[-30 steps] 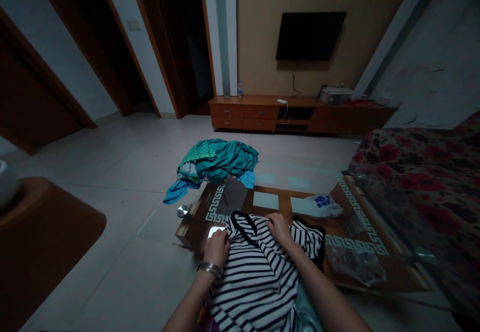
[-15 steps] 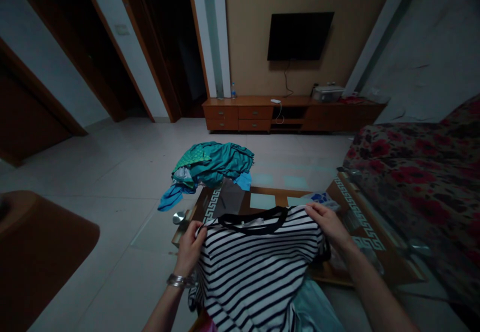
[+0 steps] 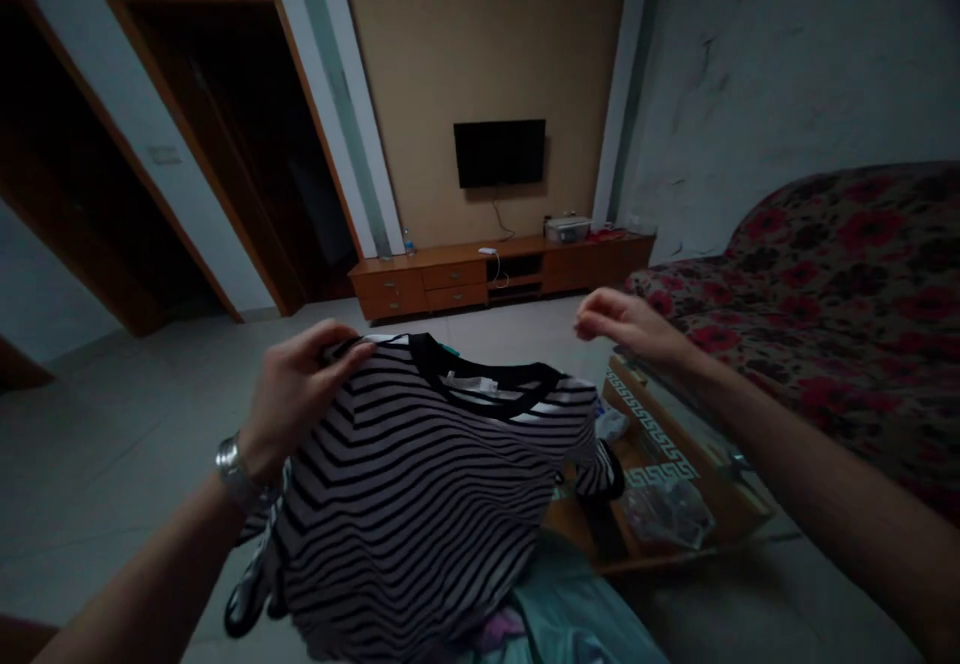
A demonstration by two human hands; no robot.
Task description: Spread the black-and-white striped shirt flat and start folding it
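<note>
A black-and-white striped shirt (image 3: 427,484) with a black collar hangs in front of me, lifted off the table. My left hand (image 3: 296,394), with a silver bracelet at the wrist, is closed on the shirt's left shoulder. My right hand (image 3: 622,324) hovers above and to the right of the shirt's other shoulder and is apart from the cloth. Its fingers are drawn together in a loose pinch with nothing visible in them. The shirt's right sleeve droops toward the table.
A wooden coffee table (image 3: 652,424) with a white key-pattern border stands at right, a crumpled plastic bag (image 3: 667,512) on it. A floral sofa (image 3: 832,274) lies beyond. Pale teal cloth (image 3: 585,619) sits below the shirt. A TV cabinet (image 3: 450,279) and TV (image 3: 499,152) line the far wall.
The shirt has been lifted from the table and spread by its shoulders. My right hand has come off the right shoulder and risen. The view has tilted upward.
</note>
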